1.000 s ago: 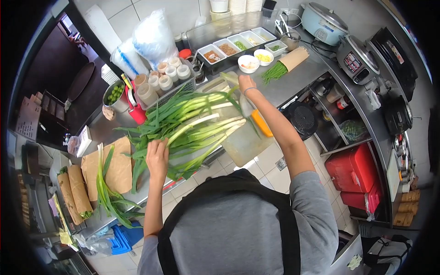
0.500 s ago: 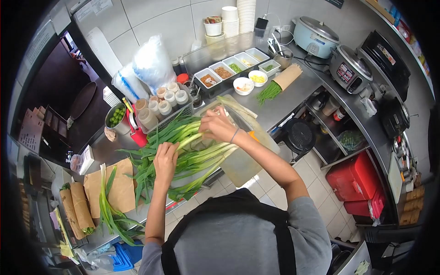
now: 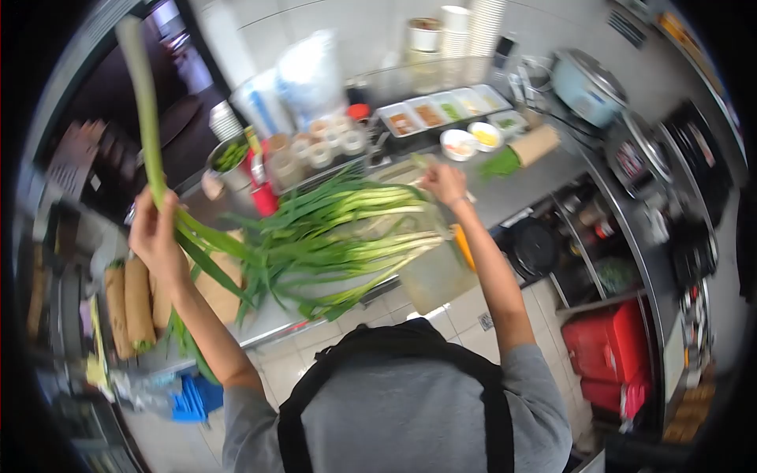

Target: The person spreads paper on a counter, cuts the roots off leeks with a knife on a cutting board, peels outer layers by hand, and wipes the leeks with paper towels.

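My left hand (image 3: 156,236) is closed around a long leek (image 3: 144,102), raised at the left with its pale end up and its green leaves hanging toward the counter. My right hand (image 3: 445,183) is at the pale ends of a spread pile of leeks (image 3: 355,217). Its fingers are curled together; what they hold, if anything, is blurred. Under the pale ends lies a cutting board (image 3: 434,276), with an orange-handled tool (image 3: 464,246) on it, partly hidden by my right forearm.
Behind the pile stand squeeze bottles (image 3: 315,146) in a basket and a topping tray (image 3: 430,114). Wrapped bundles (image 3: 138,307) and brown paper (image 3: 217,288) lie at left. A paper-wrapped green bunch (image 3: 520,151) and rice cookers (image 3: 587,87) are at right.
My left hand has moved left and lifted a leek away from the pile. My right hand has shifted to the pale ends. The whole view has turned slightly.
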`<control>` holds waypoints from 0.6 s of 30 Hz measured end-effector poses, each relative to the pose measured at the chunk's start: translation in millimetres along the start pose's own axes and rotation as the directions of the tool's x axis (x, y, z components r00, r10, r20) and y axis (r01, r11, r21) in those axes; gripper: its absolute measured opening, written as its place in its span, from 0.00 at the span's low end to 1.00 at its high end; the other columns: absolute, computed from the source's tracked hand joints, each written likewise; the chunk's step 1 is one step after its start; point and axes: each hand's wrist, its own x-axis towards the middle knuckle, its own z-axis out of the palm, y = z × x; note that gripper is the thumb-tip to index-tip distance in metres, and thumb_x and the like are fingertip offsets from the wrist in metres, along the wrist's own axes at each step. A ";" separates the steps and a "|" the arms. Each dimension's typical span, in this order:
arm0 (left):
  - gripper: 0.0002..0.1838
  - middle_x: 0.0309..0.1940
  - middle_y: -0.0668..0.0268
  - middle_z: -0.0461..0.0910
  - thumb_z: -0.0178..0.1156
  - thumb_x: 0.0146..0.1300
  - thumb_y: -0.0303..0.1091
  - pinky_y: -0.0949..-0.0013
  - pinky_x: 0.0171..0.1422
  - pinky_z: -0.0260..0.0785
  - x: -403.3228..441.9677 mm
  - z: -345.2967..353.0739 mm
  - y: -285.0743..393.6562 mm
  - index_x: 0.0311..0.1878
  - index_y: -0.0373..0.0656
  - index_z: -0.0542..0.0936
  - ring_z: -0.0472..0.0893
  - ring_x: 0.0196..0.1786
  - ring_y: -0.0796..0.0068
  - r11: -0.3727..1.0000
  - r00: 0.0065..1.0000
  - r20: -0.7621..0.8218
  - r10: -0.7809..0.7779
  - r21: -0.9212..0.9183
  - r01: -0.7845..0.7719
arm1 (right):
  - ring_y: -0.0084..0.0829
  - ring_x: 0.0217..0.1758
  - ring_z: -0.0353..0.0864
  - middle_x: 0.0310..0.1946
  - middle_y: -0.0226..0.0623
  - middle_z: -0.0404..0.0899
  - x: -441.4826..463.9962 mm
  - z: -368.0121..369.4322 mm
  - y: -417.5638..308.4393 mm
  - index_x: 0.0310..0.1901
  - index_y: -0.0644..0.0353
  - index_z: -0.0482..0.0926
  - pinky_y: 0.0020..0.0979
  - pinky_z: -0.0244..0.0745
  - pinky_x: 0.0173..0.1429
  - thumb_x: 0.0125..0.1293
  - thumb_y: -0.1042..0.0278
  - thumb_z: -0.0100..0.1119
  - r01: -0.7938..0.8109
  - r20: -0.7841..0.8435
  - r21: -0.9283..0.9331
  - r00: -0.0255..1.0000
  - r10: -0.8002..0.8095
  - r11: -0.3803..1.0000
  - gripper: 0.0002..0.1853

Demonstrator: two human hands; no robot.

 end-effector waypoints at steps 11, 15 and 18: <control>0.14 0.37 0.70 0.80 0.58 0.63 0.35 0.79 0.39 0.67 49.1 -220.5 56.4 0.50 0.40 0.79 0.75 0.36 0.86 0.899 0.961 -0.272 0.052 0.432 0.074 | 0.37 0.55 0.67 0.47 0.30 0.72 -49.1 58.9 18.6 0.41 0.44 0.81 0.49 0.60 0.56 0.54 0.69 0.60 -0.088 0.115 -0.086 0.989 0.097 0.992 0.12; 0.14 0.32 0.66 0.80 0.60 0.61 0.36 0.72 0.38 0.67 43.2 -261.8 -45.9 0.48 0.43 0.80 0.77 0.32 0.76 0.572 0.991 -0.050 -0.127 0.812 0.114 | 0.39 0.55 0.67 0.50 0.33 0.70 -71.7 61.6 16.6 0.45 0.45 0.80 0.46 0.60 0.57 0.56 0.69 0.59 -0.042 -0.083 -0.005 0.996 0.042 0.999 0.14; 0.15 0.37 0.57 0.80 0.58 0.60 0.38 0.60 0.42 0.70 19.1 -269.5 -166.8 0.49 0.44 0.78 0.79 0.38 0.59 0.309 0.977 0.021 -0.212 0.950 0.047 | 0.40 0.55 0.67 0.52 0.36 0.70 -90.5 48.1 3.8 0.47 0.46 0.79 0.45 0.60 0.57 0.58 0.69 0.57 -0.029 -0.185 0.010 0.982 0.030 1.000 0.14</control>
